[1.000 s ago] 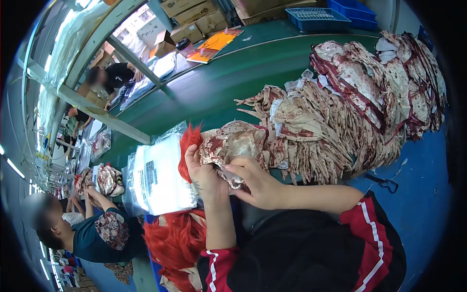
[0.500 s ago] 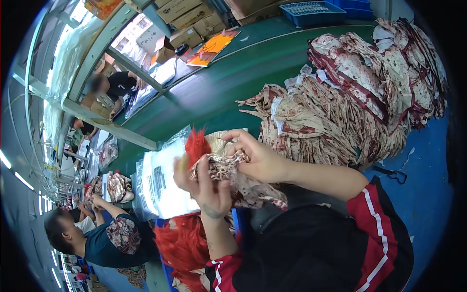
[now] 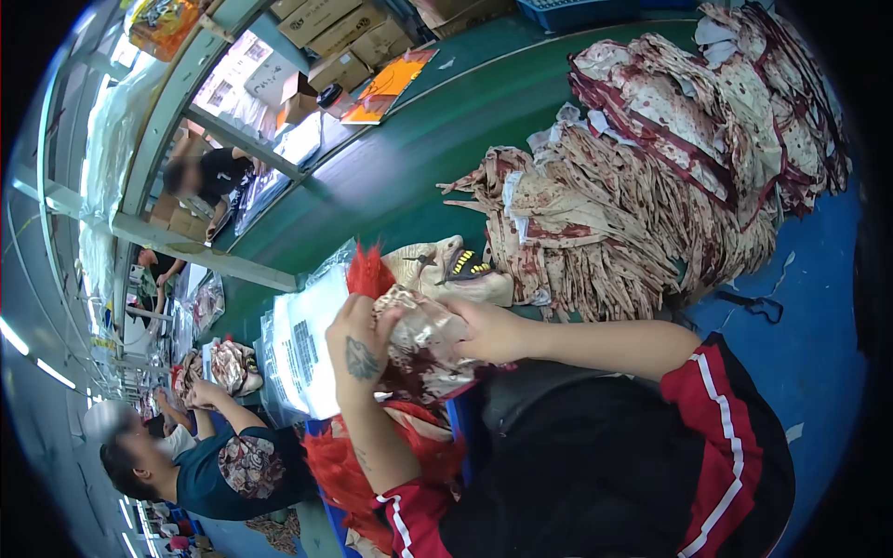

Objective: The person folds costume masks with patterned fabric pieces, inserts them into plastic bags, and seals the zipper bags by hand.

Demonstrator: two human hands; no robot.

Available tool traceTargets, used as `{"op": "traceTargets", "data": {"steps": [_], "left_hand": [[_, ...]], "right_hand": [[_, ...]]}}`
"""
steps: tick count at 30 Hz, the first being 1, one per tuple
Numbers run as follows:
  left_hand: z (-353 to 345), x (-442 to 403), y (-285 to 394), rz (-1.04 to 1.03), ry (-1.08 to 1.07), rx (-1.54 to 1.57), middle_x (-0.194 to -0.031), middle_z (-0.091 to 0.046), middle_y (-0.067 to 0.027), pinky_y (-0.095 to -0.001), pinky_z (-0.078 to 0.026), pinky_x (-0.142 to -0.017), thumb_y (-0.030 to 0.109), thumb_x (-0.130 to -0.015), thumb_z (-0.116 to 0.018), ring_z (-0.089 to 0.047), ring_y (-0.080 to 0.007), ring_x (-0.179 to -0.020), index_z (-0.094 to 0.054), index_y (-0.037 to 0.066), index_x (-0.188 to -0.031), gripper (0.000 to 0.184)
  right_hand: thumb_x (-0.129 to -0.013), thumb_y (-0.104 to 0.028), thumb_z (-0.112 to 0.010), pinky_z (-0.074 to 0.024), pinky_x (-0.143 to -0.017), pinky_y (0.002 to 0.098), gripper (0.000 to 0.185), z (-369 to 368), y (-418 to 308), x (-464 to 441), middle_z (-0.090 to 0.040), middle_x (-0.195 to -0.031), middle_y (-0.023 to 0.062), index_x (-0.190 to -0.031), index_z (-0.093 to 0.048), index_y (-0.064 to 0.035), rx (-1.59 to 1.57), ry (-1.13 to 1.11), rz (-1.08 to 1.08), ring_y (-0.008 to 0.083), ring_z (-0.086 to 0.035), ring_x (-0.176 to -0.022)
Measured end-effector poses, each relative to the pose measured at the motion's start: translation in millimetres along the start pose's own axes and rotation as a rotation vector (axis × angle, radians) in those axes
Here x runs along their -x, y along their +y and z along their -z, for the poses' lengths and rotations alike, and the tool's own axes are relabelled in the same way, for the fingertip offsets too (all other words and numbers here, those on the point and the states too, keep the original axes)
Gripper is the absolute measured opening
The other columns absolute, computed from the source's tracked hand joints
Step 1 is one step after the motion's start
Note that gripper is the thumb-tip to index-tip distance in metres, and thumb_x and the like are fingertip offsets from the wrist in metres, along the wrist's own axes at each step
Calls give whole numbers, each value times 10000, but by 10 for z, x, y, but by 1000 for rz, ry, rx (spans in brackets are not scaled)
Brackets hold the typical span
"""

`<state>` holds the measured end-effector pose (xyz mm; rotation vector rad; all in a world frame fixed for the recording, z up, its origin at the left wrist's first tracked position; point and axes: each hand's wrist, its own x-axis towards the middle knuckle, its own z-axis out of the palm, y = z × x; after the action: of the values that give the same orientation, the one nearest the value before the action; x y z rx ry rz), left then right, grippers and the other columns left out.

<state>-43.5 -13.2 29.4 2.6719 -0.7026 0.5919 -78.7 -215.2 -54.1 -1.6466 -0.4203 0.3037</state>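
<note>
Between my hands hangs a blood-spattered cream and dark red cloth [image 3: 423,349]. My left hand [image 3: 358,346], with a tattoo on its back, has its fingers closed on the cloth's left edge. The fingers of my right hand [image 3: 486,332] pinch its right side. Just beyond them a rubber mask [image 3: 423,265] with a dark mouth and yellow teeth lies on the green table. Its tuft of red hair [image 3: 370,272] rises above my left hand. Clear plastic bags [image 3: 302,349] lie to the left.
A large heap of stained, fringed cloths [image 3: 614,223] covers the right. Red-haired items sit in a blue bin [image 3: 333,528] below my left arm. A co-worker [image 3: 209,465] handles items at the left. Cardboard boxes [image 3: 339,70] stand at the back.
The cloth has been turned and spread out between my hands. My left hand has rotated so its back shows. The mask's face has come into view beyond the cloth.
</note>
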Motion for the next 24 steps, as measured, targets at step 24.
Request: {"op": "traceTargets", "data": {"steps": [24], "left_hand": [[-1828, -596, -1208, -291, -115, -180, -672, -620, -162, -458, -430, -744, 431, -876, -640, -582, -339, -745, -610, 41, -653, 450]], "right_hand": [[-846, 37, -497, -571, -612, 465, 503, 192, 465, -246, -671, -915, 231, -1339, -407, 2, 45, 310, -298, 334, -694, -749]]}}
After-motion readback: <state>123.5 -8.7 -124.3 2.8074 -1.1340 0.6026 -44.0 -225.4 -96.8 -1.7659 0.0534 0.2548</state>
